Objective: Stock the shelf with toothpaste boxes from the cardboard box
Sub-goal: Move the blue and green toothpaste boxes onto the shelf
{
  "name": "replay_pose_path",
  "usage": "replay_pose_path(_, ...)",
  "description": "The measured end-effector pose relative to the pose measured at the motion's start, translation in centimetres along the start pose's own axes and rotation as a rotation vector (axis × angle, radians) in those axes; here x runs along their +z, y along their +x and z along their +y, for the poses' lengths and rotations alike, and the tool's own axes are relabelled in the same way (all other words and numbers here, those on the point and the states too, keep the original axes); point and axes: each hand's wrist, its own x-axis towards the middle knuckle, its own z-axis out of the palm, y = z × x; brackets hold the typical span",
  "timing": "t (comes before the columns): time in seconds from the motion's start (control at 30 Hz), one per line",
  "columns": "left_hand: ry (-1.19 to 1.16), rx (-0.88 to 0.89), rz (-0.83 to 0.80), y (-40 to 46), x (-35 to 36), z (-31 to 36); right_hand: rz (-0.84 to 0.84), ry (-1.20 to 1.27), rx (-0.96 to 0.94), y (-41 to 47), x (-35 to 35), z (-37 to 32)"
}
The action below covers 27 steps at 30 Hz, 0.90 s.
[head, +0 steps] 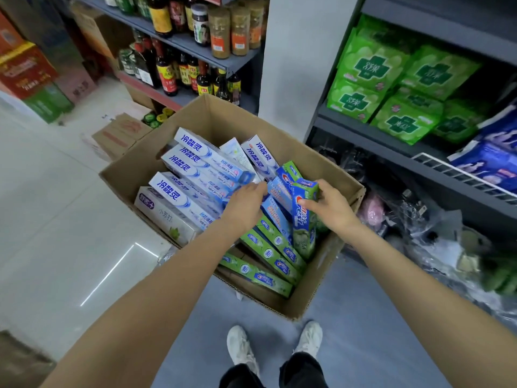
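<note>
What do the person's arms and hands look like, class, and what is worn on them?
Both arms are bare as far up as the picture shows, with no sleeve in view. The left hand and right hand wear no gloves; no ring, watch or bracelet shows on the fingers or wrists.

Brown cardboard box (pixel 279 130) holds white-and-blue toothpaste boxes (pixel 193 175) and green-and-blue toothpaste boxes (pixel 268 247); shelf packs (pixel 391 79) are green.
</note>
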Motion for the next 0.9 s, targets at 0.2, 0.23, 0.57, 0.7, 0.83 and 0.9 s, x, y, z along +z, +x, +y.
replay_pose_path(0.2, -0.08, 0.11, -0.208, 1.1, -1.1, 0.0, 0.011, 0.277, -0.009, -1.6, -2.6, -1.2)
replay_pose_path(0.23, -0.147, 0.103, -0.231, 1.1, -1.4, 0.0, 0.025, 0.311, -0.004, -1.8, -2.8, -1.3)
replay_pose_path(0.57, -0.721, 0.233, 0.086, 2.6, -8.1, 8.7, 0.159, 0.471, -0.097, -3.9, -10.0, -4.2)
replay_pose_path(0.7, -0.955, 0.207, 0.203, 4.6, -11.5, 15.2, 0.3, 0.647, -0.096, -3.6, -14.4, -5.6)
replay_pose_path(0.83, -1.073, 0.268, 0.221, 6.6, -14.0, 23.8, 0.445, 0.628, -0.112, -3.5, -20.5, -5.8)
replay_pose_path(0.9, -1.12, 0.28, 0.226, 7.6, -14.6, 28.6, 0.488, 0.598, -0.123, -4.2, -24.1, -6.1)
